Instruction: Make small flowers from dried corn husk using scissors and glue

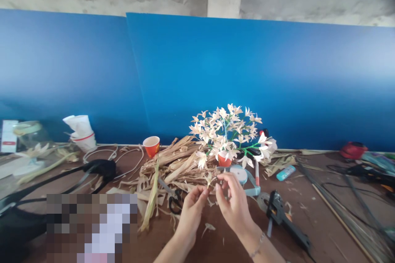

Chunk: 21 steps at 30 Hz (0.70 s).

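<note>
Brown tabletop spread beneath our two hands, and nearest to us a loose petal piece lay on it, between our wrists. Just past that, our left hand had thumb and forefinger pinched on a small pale flower, whose petals stood up just beyond those fingertips. Our right hand hung close on the flower's right, its thumb and forefinger parted; we could not tell whether it touched the flower or held anything fine.

We judged the flower very light, its petals thin, dry and papery, hardly slippery but apt to crease or split under pressure. Its base, where the petals gathered, seemed the safest place for a gentle pinch, leaving the tips free.

Left of our left hand lay black-handled scissors; right of our right hand, a black glue gun. Ahead of the right fingers we had a roll of pale blue ribbon, and ahead of the left, heaped dry husks. Farther out, straight beyond both hands, a bunch of white flowers rose above an orange cup, backed by a blue panel.
</note>
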{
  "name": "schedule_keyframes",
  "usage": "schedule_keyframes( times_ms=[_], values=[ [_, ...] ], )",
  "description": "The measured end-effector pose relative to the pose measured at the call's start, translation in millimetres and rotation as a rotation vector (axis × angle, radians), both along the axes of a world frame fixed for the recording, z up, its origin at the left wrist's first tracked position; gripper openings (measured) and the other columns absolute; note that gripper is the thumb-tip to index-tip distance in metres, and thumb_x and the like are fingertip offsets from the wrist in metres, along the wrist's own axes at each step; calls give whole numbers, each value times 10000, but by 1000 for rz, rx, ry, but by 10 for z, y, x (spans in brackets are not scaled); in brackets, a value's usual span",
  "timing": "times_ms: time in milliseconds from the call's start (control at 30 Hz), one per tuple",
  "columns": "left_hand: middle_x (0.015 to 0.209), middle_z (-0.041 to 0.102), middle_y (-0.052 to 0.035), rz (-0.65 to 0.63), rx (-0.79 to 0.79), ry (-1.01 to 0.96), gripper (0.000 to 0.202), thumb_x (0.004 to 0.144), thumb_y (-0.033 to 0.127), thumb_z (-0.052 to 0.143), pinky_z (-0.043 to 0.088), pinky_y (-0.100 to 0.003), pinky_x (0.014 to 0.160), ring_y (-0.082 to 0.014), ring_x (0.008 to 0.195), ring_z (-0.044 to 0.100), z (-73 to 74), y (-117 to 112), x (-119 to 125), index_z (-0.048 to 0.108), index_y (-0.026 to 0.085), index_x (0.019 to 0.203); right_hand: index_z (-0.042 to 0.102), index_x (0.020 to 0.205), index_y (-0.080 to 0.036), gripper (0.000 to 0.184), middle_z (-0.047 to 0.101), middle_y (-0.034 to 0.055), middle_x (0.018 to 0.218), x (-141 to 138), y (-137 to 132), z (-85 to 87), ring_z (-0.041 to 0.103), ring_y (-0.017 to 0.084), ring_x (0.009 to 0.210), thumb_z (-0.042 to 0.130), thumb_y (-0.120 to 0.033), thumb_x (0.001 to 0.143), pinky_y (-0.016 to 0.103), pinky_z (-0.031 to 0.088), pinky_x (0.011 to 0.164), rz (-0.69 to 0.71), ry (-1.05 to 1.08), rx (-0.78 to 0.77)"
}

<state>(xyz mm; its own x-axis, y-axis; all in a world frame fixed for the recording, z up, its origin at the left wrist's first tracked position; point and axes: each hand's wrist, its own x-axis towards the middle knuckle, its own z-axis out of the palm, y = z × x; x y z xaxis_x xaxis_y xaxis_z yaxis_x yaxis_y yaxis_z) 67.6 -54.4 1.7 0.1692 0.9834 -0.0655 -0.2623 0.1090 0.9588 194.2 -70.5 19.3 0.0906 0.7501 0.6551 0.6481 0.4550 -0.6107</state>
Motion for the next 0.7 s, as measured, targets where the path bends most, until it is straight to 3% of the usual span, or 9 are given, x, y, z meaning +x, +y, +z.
schedule_keyframes(
  times_ms=[200, 300, 467, 700],
  values=[
    [599, 465, 40, -17, -8, -47, 326, 667, 474, 641, 324, -186, 536, -88, 547, 388, 1, -1, -3, 560, 164, 727, 497, 993, -171, 206, 574, 61, 877, -32, 7, -53, 544, 143, 677, 517, -245, 802, 252, 486, 580, 16, 220, -139],
    [626, 509, 31, -31, -20, -75, 333, 652, 474, 656, 344, -190, 549, -91, 559, 424, 5, -6, -1, 565, 163, 732, 515, 922, -168, 153, 580, 56, 853, -58, 2, -21, 552, 146, 678, 532, -240, 788, 249, 489, 585, 62, 238, -177],
    [651, 558, 13, -33, -22, -100, 330, 638, 464, 670, 383, -207, 578, -111, 590, 488, 13, -8, -2, 567, 162, 725, 545, 784, -178, 24, 583, 40, 802, -97, -4, 37, 560, 148, 675, 538, -184, 762, 240, 482, 573, 94, 212, -151],
    [670, 581, 4, -37, -22, -102, 329, 623, 454, 686, 399, -210, 588, -119, 604, 510, 6, 0, 4, 563, 162, 712, 554, 777, -179, 27, 580, 33, 787, -102, 0, 14, 561, 146, 666, 545, -171, 753, 236, 475, 559, 100, 232, -118]
  ],
)
